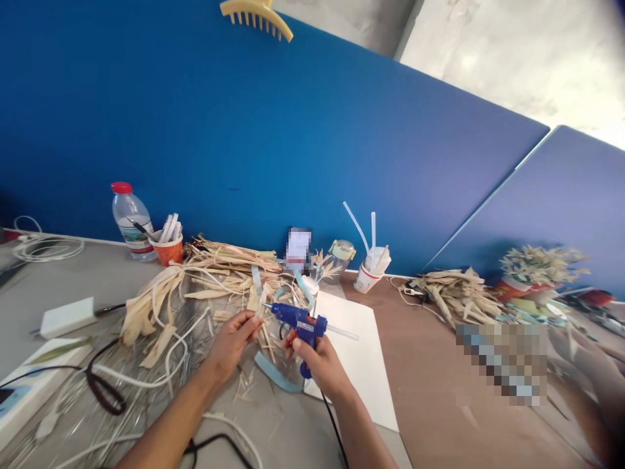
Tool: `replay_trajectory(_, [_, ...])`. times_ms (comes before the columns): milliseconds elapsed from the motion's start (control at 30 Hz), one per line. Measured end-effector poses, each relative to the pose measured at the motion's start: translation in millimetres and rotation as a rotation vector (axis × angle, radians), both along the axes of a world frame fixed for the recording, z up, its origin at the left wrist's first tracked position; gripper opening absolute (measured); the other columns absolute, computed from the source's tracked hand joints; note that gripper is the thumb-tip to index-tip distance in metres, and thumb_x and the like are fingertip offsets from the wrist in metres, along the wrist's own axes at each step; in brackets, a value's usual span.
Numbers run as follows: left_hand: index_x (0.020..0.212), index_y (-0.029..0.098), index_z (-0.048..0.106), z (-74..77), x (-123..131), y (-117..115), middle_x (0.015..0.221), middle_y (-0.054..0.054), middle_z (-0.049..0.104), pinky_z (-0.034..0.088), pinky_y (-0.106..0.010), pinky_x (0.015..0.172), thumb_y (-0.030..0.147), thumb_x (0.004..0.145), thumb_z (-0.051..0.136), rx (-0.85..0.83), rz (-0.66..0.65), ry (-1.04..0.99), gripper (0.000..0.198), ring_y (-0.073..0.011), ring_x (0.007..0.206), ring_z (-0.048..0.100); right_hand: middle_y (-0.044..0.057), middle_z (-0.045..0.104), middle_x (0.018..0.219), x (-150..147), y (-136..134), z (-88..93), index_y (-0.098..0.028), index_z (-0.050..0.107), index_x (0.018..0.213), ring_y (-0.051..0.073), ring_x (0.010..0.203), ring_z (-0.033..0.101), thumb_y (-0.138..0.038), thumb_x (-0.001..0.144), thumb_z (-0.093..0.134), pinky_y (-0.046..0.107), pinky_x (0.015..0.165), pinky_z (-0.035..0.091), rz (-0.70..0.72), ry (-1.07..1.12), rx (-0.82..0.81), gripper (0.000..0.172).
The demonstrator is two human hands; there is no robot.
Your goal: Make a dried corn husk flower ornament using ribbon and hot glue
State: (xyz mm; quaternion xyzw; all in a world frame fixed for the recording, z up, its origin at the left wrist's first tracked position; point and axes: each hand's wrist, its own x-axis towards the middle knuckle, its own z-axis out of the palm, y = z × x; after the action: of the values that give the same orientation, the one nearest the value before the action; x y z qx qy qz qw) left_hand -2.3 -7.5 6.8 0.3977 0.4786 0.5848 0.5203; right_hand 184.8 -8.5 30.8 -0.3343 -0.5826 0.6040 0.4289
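My right hand point(312, 357) is wrapped round the grip of a blue hot glue gun point(299, 319), whose nozzle points left. A clear glue stick point(343, 333) pokes out of its back end. Just left of the nozzle, my left hand point(239, 332) pinches a pale strip of dried husk point(254, 301). The nozzle tip is close to that strip; whether they touch I cannot tell. Below the hands lies a curved light-blue ribbon strip point(277, 374), with husk scraps around it. A white sheet point(354, 361) lies under and to the right of the gun.
Dried husks point(234, 257) are heaped at the back, beside a paper cup point(168, 247) and a water bottle point(133, 225). Cables and a power strip point(43, 371) spread over the left. At right, another person's arm point(590, 378) is near more husks point(454, 293). A blue partition point(244, 143) stands behind.
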Motion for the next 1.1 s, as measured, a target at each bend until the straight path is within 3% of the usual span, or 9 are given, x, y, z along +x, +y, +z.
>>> replay_trajectory(333, [0.064, 0.017, 0.058, -0.4, -0.8, -1.1, 0.055, 0.004, 0.045, 0.031, -0.023, 0.052, 0.047, 0.07, 0.067, 0.017, -0.042, 0.024, 0.031, -0.0103, 0.052, 0.037, 0.004, 0.064, 0.079, 1.4, -0.5, 3.3, -0.017, 0.063, 0.082, 0.014, 0.067, 0.057, -0.046, 0.078, 0.063, 0.028, 0.069, 0.044, 0.016, 0.004, -0.045, 0.03])
replay_trajectory(733, [0.071, 0.016, 0.062, -3.7, -1.7, 1.3, 0.056, 0.005, 0.047, 0.03, -0.02, 0.051, 0.043, 0.071, 0.07, 0.018, 0.013, -0.053, 0.029, -0.0083, 0.054, 0.037, 0.003, 0.062, 0.075, 1.7, -1.3, 4.3, -0.015, 0.064, 0.081, 0.014, 0.066, 0.056, -0.047, 0.078, 0.061, 0.028, 0.067, 0.043, 0.048, -0.066, -0.037, 0.032])
replay_trajectory(1100, [0.07, 0.016, 0.063, -0.9, -1.1, 1.8, 0.054, 0.005, 0.048, 0.029, -0.02, 0.05, 0.045, 0.068, 0.071, 0.005, 0.042, -0.059, 0.03, -0.0085, 0.052, 0.039, 0.003, 0.062, 0.072, 0.9, -0.7, 0.1, -0.015, 0.064, 0.081, 0.014, 0.067, 0.057, -0.038, 0.081, 0.057, 0.027, 0.066, 0.043, 0.066, -0.117, -0.017, 0.023])
